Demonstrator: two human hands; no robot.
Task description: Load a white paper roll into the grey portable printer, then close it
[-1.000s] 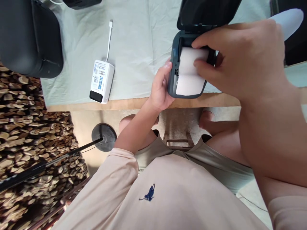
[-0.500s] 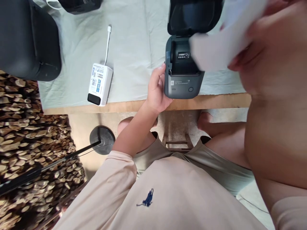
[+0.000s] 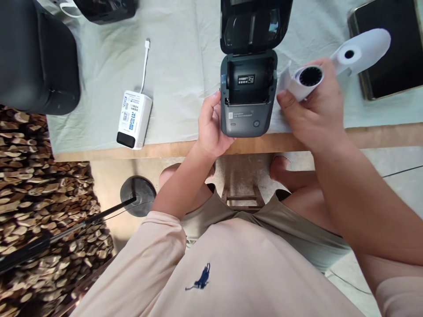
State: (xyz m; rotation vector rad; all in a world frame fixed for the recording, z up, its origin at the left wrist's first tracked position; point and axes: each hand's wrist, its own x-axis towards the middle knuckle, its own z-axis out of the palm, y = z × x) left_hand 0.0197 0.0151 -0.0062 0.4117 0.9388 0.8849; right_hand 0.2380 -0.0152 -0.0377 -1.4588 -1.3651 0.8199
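Observation:
A dark grey label printer (image 3: pixel 246 121) is at the table's front edge with its lid (image 3: pixel 254 28) flipped back. Its paper bay shows a small printed sticker and no roll inside. My left hand (image 3: pixel 213 127) grips the printer's left side, thumb along the wall and the other fingers partly hidden. Just right of the printer, my right hand (image 3: pixel 317 108) is closed around a white paper roll (image 3: pixel 302 86) with a black core facing up. A loose paper end sticks out toward the printer. Beyond that hand lies another white roll (image 3: pixel 358 52) with a small dark hole.
A white power bank (image 3: pixel 135 119) with a short cable lies on the left of the cloth-covered table (image 3: pixel 178 79). A black tablet-like device (image 3: pixel 390 53) is at far right. A large black case (image 3: pixel 39 61) occupies the left corner, and a stand base (image 3: pixel 138 196) rests on the floor.
My right hand has come down and away from the camera with the paper roll, which was a blur over the printer. The second roll and the black device are now uncovered.

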